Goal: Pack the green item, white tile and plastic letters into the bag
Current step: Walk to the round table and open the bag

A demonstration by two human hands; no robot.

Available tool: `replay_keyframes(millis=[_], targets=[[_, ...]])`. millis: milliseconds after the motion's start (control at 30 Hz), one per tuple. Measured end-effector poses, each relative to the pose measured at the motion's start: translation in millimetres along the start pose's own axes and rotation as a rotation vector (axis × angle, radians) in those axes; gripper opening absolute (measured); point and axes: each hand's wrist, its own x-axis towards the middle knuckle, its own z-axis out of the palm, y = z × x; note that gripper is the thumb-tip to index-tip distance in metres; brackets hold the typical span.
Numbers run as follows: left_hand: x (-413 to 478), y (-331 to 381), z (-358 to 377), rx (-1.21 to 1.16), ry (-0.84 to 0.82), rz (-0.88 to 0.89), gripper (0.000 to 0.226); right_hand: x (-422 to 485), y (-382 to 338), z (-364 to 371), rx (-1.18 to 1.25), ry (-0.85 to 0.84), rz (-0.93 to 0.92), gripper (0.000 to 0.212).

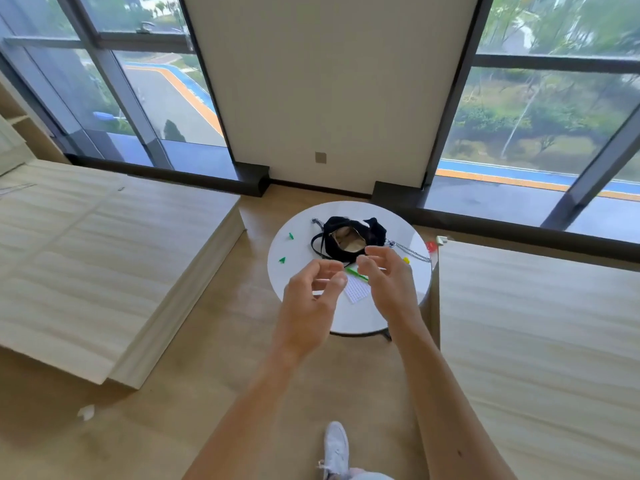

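Two green plastic letters (291, 235) (282, 260) lie on the left of our round white table (401, 223), apart from the black bag (349, 239), which stands open-mouthed at the table's middle with its chain strap (412, 251) trailing right. A yellow letter (406, 260) sits near that chain. Just before the bag lies the green item (356, 274), touching the white tile (355, 289). Our left hand (308, 306) and right hand (388, 285) hover above these, fingers loosely curled and apart, holding nothing. A red piece (430, 246) rests on the wooden platform edge.
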Motion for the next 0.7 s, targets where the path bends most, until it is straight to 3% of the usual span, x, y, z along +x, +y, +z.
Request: replay_keyframes(millis=[367, 700], targets=[[225, -28, 0, -0.005, -0.075, -0.069, 0.026, 199, -6, 63, -0.028, 0.030, 0.074, 0.020], [432, -92, 8, 0.066, -0.327, -0.123, 0.015, 347, 41, 122, -0.027, 0.175, 0.232, 0.030]])
